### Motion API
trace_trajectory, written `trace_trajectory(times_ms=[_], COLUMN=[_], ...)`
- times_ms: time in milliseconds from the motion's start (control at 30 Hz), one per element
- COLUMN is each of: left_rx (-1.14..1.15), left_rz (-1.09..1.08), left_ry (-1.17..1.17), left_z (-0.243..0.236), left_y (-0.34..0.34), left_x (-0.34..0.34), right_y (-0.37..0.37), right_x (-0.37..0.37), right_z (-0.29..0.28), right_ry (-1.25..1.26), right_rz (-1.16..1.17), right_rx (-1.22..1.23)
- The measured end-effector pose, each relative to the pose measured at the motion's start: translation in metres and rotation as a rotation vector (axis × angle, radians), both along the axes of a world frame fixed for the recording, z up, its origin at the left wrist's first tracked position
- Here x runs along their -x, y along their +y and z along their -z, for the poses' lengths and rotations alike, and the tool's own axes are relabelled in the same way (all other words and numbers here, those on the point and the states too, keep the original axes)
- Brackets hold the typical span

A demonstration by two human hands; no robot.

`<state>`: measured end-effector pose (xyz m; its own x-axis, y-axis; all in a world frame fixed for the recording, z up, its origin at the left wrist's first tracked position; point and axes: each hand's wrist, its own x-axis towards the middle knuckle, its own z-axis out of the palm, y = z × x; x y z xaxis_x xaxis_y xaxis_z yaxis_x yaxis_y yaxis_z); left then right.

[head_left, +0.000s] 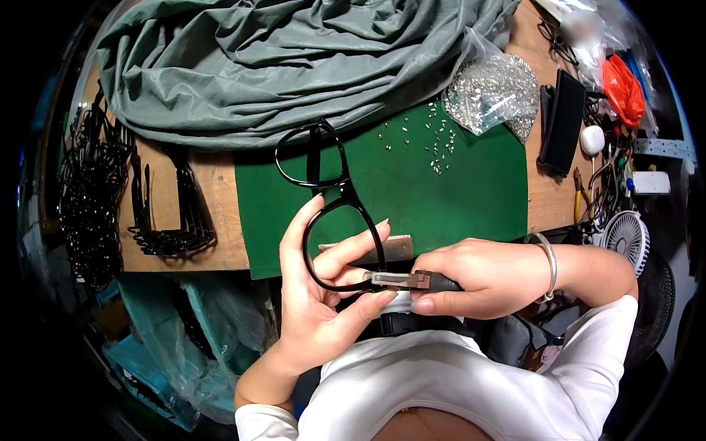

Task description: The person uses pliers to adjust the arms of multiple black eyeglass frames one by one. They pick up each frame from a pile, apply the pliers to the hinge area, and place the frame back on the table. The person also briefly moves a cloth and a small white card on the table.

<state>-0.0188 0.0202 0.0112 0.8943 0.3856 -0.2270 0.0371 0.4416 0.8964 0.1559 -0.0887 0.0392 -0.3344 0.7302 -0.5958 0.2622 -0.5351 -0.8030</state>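
Observation:
Black eyeglass frames (348, 194) are held on end above the green mat (463, 209), one rim higher than the other. My left hand (312, 312) grips the lower rim, its fingers around and through it and its thumb near the bottom end. In my right hand (489, 275) are pliers (403, 280) with dark handles. Their metal jaws lie against the lower end of the frames, beside my left thumb. Whether the jaws pinch anything there is too small to tell.
Small silvery metal pieces (439, 147) lie scattered on the mat below a clear bag (485, 84) of them. Grey-green cloth (294, 73) is heaped behind. Stacked black glasses frames (180, 235) stand left. A black case (563, 125), yellow-handled pliers (579, 197) and a white fan (626, 237) are right.

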Motion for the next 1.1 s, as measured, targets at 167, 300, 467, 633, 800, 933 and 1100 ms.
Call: trace_trajectory(times_ms=[167,300,467,633,800,933,1100], left_rx=[0.002,0.029,0.040,0.041,-0.025,0.090,0.102], left_rz=[0.010,0.002,-0.002,-0.099,-0.048,-0.194,-0.145], left_ry=[-0.009,0.022,0.051,0.121,0.100,-0.028,0.105], left_z=[0.006,0.007,0.006,0.008,0.018,0.016,0.018], left_y=[-0.003,-0.006,-0.003,-0.006,-0.006,-0.011,-0.021], left_x=[-0.001,-0.003,-0.007,-0.014,-0.007,0.021,0.007], right_y=[0.000,-0.006,-0.010,-0.024,-0.037,-0.037,-0.018], right_x=[0.005,0.013,0.001,-0.022,-0.009,-0.019,-0.037], right_z=[0.007,0.015,0.021,0.044,0.069,0.061,0.090], right_ry=[-0.186,-0.351,-0.265,-0.663,-1.022,-0.950,-0.879], right_rz=[-0.025,0.012,0.123,0.285,0.185,0.266,0.461], right_rx=[-0.076,-0.146,-0.215,-0.320,-0.469,-0.400,-0.400])
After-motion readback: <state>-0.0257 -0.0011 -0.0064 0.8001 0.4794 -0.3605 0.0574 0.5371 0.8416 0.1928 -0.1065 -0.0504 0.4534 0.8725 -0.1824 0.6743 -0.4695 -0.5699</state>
